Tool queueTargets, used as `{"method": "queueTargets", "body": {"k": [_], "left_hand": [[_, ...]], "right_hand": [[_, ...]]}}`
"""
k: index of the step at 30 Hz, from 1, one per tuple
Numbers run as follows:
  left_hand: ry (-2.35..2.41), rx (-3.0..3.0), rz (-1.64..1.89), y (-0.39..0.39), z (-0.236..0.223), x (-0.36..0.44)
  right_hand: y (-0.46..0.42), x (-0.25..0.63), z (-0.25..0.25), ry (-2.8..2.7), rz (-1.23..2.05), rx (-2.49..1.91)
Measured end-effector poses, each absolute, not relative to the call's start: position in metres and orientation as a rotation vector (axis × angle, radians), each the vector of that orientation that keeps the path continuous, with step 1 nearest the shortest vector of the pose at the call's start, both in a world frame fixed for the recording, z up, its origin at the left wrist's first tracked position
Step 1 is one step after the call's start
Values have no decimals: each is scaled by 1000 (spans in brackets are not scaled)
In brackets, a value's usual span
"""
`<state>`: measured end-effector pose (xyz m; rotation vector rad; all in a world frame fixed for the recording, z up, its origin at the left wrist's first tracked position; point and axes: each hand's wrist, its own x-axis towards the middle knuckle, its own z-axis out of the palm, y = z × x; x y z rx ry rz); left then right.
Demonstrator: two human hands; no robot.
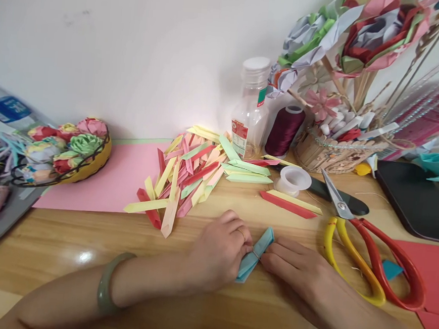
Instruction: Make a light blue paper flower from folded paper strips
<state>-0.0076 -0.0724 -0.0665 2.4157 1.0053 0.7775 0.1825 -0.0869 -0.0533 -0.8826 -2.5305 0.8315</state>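
Observation:
A light-blue folded paper bundle [255, 256] lies slanted on the wooden table between my hands. A thin thread crosses its middle. My left hand [223, 248], with a ring on one finger and a bangle on the wrist, is closed at the bundle's left side. Against the right side, my right hand [302, 272] has its fingers pressed together and bent at the paper's edge. Both sets of fingertips meet the bundle near the thread; whether they also grip the thread ends is hidden. Scissors [341, 209] with red and yellow handles lie open beside my right hand.
Folded paper strips [192, 167] are heaped beyond my hands. Behind stand a clear bottle [251, 111], a purple thread cone [285, 131] and a stick basket [338, 148] with paper flowers. A thread spool [295, 179] is near the scissors. A flower basket [86, 169] sits left, a black phone [418, 200] right.

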Motion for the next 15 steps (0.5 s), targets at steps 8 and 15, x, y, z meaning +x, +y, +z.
{"method": "queueTargets", "body": {"k": [8,15], "left_hand": [[1017,2506,804,-71,-68,-8],[1060,2525,723,-72,-71,-9]], "right_hand": [[-90,183,-65,-2635,282,-783],[-89,182,-62,-2639,-265,-817]]}}
